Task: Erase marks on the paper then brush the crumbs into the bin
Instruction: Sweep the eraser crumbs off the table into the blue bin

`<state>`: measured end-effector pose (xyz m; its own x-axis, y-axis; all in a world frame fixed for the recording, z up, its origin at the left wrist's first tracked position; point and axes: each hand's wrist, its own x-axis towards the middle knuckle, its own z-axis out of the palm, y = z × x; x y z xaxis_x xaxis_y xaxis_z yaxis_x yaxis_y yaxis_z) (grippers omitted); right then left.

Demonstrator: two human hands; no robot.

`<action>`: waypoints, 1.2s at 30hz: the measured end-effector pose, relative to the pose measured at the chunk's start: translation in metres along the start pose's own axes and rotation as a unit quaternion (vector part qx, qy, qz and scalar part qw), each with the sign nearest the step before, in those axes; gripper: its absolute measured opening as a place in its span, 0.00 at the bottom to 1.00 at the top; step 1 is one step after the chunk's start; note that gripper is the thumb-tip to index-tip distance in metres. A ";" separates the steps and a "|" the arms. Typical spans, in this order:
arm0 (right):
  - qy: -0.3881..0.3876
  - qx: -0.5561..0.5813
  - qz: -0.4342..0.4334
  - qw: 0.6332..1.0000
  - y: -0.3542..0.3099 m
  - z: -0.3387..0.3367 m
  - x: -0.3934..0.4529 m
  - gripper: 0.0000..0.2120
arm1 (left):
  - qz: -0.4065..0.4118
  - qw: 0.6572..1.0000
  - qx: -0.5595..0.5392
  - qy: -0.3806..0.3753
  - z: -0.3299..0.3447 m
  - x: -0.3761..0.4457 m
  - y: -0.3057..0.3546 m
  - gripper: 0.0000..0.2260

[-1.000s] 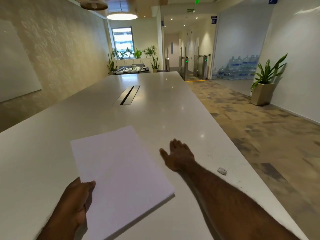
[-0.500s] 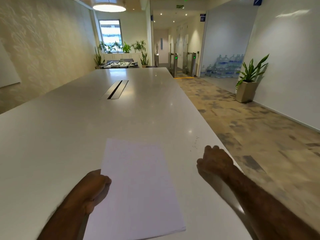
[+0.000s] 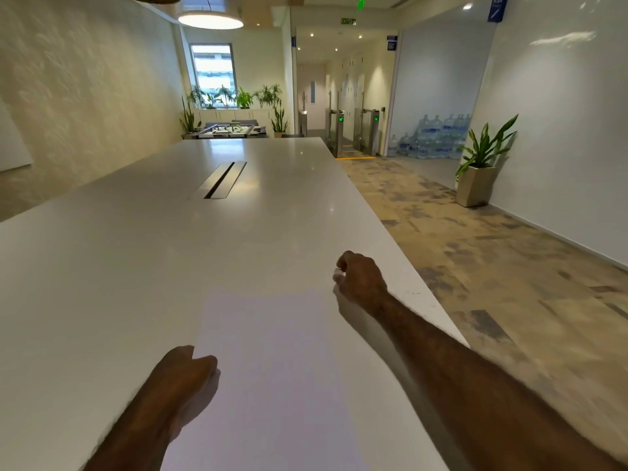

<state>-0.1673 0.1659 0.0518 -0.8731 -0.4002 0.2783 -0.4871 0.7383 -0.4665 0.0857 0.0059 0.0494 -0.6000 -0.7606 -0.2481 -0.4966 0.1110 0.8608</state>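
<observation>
A white sheet of paper point(image 3: 282, 372) lies flat near the front of the long white table point(image 3: 136, 253). My left hand point(image 3: 185, 372) rests on the paper's left edge and holds it down. Just past the sheet's far right corner, my right hand point(image 3: 360, 277) is curled shut on a small white eraser point(image 3: 338, 275), of which only a bit shows between the fingertips. Faint dark specks point(image 3: 416, 294) lie on the table by its right edge. No bin is in view.
The table's right edge point(image 3: 390, 232) drops to a patterned floor. A dark cable slot point(image 3: 222, 180) sits in the table's middle, far ahead. A potted plant point(image 3: 479, 164) stands by the right wall, with water bottles point(image 3: 431, 137) stacked behind it.
My right hand went from flat and open to the table's right edge, picked up the eraser and moved back to the paper. The paper has been turned straight.
</observation>
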 end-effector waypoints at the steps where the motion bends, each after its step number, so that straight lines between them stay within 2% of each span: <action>1: -0.011 -0.006 -0.006 1.000 -0.003 0.005 0.007 0.08 | 0.004 1.000 -0.004 0.005 0.002 0.000 -0.001 0.10; 4: -0.049 -0.019 -0.014 0.999 -0.010 0.019 0.021 0.06 | 0.044 0.998 0.035 0.032 0.003 0.006 -0.006 0.12; 7: -0.055 -0.009 -0.017 0.998 -0.005 0.031 0.018 0.04 | 0.028 0.997 0.059 0.028 -0.002 0.007 -0.003 0.08; 8: -0.054 0.003 -0.024 0.998 -0.003 0.034 0.017 0.06 | 0.024 0.996 0.079 0.023 -0.005 0.009 -0.003 0.08; 10: -0.043 0.019 -0.026 0.999 0.004 0.030 0.013 0.15 | 0.025 0.986 0.160 0.035 -0.008 0.011 -0.006 0.11; 11: -0.034 0.022 -0.016 0.999 0.010 0.025 0.014 0.19 | 0.032 0.968 0.240 0.071 -0.009 0.010 -0.006 0.14; 13: 0.005 0.033 0.031 0.999 0.030 0.007 0.016 0.21 | 0.083 0.884 0.425 0.176 -0.009 0.007 -0.003 0.21; 14: 0.038 0.037 0.063 0.997 0.041 -0.003 0.013 0.20 | 0.126 0.848 0.473 0.203 -0.004 0.004 0.003 0.27; 15: 0.067 0.037 0.095 0.992 0.056 -0.014 0.008 0.19 | 0.178 0.834 0.481 0.203 0.005 0.000 0.011 0.31; 16: 0.086 0.036 0.122 0.988 0.070 -0.022 0.002 0.18 | 0.224 0.843 0.460 0.165 0.018 -0.006 0.021 0.34; 18: 0.090 0.039 0.168 0.981 0.091 -0.037 -0.015 0.17 | 0.305 0.876 0.372 0.020 0.051 -0.019 0.039 0.34; 20: 0.079 0.033 0.196 0.977 0.105 -0.045 -0.037 0.17 | 0.336 0.856 0.376 -0.112 0.091 -0.024 0.055 0.34; 23: 0.046 -0.009 0.221 0.974 0.119 -0.049 -0.070 0.16 | 0.333 0.812 0.430 -0.210 0.152 -0.011 0.067 0.37; 25: 0.016 -0.040 0.230 0.972 0.125 -0.046 -0.089 0.18 | 0.308 0.809 0.447 -0.227 0.186 0.000 0.075 0.39; 28: 0.030 -0.056 0.226 0.972 0.129 -0.044 -0.110 0.20 | 0.283 0.825 0.457 -0.175 0.219 0.014 0.081 0.44; 30: 0.041 -0.045 0.220 0.974 0.132 -0.044 -0.118 0.20 | 0.290 0.838 0.440 -0.142 0.226 0.025 0.082 0.47; 32: 0.033 -0.015 0.221 0.975 0.137 -0.046 -0.120 0.19 | 0.327 0.836 0.420 -0.135 0.232 0.035 0.085 0.48; 36: 0.024 0.008 0.238 0.971 0.141 -0.052 -0.121 0.18 | 0.425 0.776 0.410 -0.220 0.248 0.028 0.084 0.47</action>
<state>-0.1298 0.3468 -0.0038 -0.9977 0.0107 0.0668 -0.0290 0.8252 -0.5641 -0.1289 0.1528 0.0047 -0.9962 0.0826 -0.0288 0.0718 0.9604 0.2693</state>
